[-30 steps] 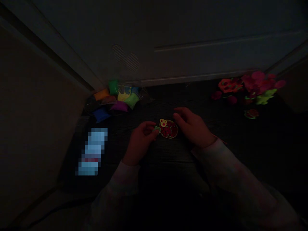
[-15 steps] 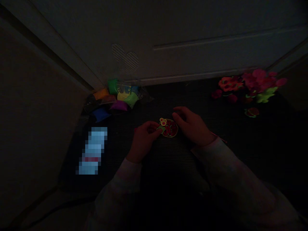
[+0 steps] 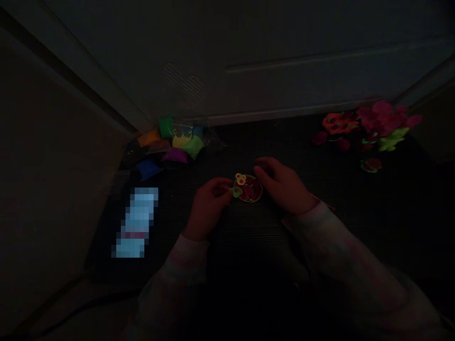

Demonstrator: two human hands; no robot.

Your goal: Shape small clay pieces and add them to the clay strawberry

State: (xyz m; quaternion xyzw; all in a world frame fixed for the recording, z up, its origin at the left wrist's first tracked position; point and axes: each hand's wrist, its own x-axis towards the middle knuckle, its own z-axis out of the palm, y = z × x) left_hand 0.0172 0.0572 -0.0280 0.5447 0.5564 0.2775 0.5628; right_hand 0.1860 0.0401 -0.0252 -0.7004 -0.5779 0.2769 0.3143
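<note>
A small round clay piece (image 3: 251, 189) with a pale rim and dark red filling lies on the dark table between my hands. At its upper left sits a yellow flower shape (image 3: 241, 179) with pinkish dots. A green leaf-like bit (image 3: 236, 192) lies at its left edge. My left hand (image 3: 210, 203) is just left of the piece, thumb and fingers apart, the fingertips close to the green bit; whether they touch it is too dark to tell. My right hand (image 3: 284, 184) is at the piece's right edge, thumb and index finger apart, holding nothing.
Coloured clay packets (image 3: 177, 142) lie at the back left. A lit, blurred phone screen (image 3: 137, 222) is at the left. Pink, orange and yellow-green clay shapes (image 3: 380, 123) stand at the back right, near a small reddish-green piece (image 3: 371, 165). A thin pink stick (image 3: 325, 202) lies by my right wrist.
My left thumb and fingertips have drawn back slightly to the left from the green bit, which now shows more fully. My right hand has hardly moved.
</note>
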